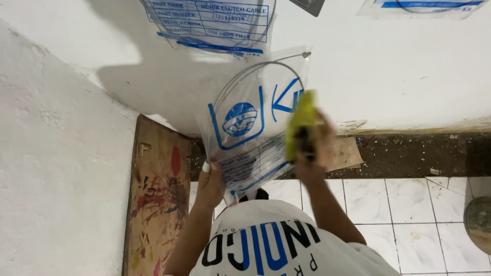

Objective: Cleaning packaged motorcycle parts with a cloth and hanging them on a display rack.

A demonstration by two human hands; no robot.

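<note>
My left hand (210, 180) pinches the lower left corner of a clear plastic packet (250, 120) printed in blue, which holds a coiled steel cable (266, 65). The packet hangs against the white wall (399, 66). My right hand (315, 148) grips a yellow-green cloth (300, 118) bunched around something dark and presses it against the packet's right side. The cloth is blurred. My white shirt with blue and black lettering fills the bottom of the view.
Another clear packet with a blue printed label (212, 23) hangs higher on the wall, and a third (422, 6) at top right. A paint-stained wooden board (156, 204) leans at the left. White floor tiles (409, 214) lie below, with a round object (481, 222) at the right edge.
</note>
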